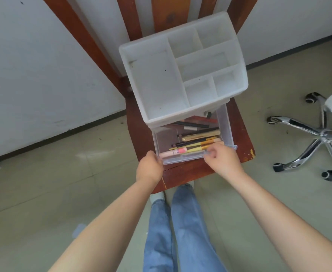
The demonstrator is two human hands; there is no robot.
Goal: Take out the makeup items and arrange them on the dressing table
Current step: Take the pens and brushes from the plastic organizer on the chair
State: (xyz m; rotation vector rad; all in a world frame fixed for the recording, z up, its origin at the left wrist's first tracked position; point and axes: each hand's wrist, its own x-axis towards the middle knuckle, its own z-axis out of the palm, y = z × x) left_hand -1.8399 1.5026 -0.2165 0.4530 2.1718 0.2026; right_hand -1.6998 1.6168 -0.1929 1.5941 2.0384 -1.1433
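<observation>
Head view: a white plastic organizer sits on a wooden chair. Its clear drawer is pulled out toward the person, holding makeup pens and tubes. The left hand grips the drawer's front-left corner, fingers curled. The right hand pinches the drawer's front rim, fingers bent over it. A swivel chair base stands right of the organizer.

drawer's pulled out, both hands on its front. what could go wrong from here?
1. The organizer stands on a wooden chair, not a table. With the drawer drawn out toward the seat's front edge, further pulling may tip or slide it.
2. The makeup items lie loosely piled, so the drawer coming free could spill them.
3. The left hand and right hand hold only the thin front rim, so a slip seems possible.
</observation>
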